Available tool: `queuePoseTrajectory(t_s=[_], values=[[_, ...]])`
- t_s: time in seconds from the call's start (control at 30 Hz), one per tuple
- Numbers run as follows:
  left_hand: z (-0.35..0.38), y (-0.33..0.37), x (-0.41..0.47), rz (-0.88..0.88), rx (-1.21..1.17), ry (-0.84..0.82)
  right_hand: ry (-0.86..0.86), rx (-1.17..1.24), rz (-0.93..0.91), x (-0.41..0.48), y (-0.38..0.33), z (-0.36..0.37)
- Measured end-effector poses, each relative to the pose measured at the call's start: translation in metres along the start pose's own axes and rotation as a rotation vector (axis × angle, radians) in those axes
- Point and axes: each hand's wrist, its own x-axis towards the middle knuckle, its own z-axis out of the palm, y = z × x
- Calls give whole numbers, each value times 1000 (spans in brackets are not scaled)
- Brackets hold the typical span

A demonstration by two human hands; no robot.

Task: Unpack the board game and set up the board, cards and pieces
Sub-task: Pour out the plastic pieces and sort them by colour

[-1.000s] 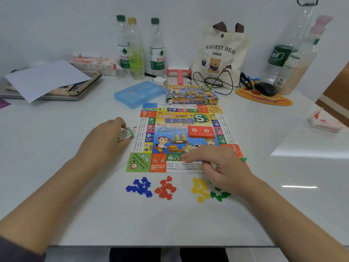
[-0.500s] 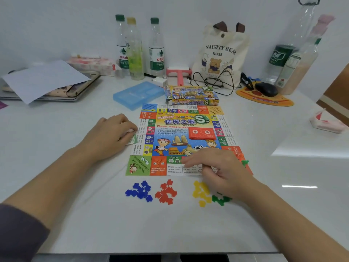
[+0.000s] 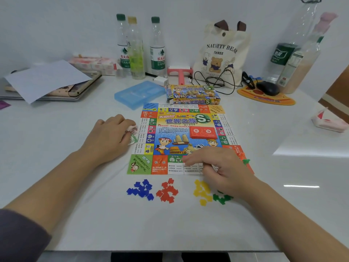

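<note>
left hand (image 3: pixel 111 135): curling closed around paper notes (image 3: pixel 132 136) at the board (image 3: pixel 181 138) edge, probably for placing.
right hand (image 3: pixel 219 165): resting loosely on the near edge, grip unclear.

Plain white wall (image 3: pixel 56 25), glossy white table (image 3: pixel 132 227) with bright light reflections, brown panel (image 3: pixel 338 91) at right
</note>
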Motion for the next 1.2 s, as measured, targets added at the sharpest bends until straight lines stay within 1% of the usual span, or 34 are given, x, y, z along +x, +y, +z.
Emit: queuePoseTrajectory(t_s=[0.1, 0.33, 0.43, 0.53, 0.63, 0.73, 0.93, 1.03, 1.1, 1.2], values=[[0, 0, 2, -1, 22, -29, -3, 1, -8, 0, -2, 1], [3, -2, -3, -29, 42, 35, 9, 12, -12, 0, 0, -1], [-1, -4, -6, -30, -8, 52, 2, 9, -13, 0, 0, 0], [-4, -8, -5, 34, -68, 8, -3, 11, -2, 0, -1, 0], [-4, -8, -4, 75, -62, -52, -2, 5, -5, -1, -1, 0], [-3, -7, -2, 77, -62, -45, 0, 11, -6, 0, -2, -1], [-3, -5, -6, 43, -24, 5, 1, 6, -10, 0, -1, -1], [-4, -3, -8, 10, -34, 3, 3, 5, -11, 0, -2, -2], [-6, 0, -10, -34, -60, 22, 6, 8, -13, 0, -1, -2], [-13, 7, -15, -151, -96, 50, 7, 11, -16, 0, -1, -2]])
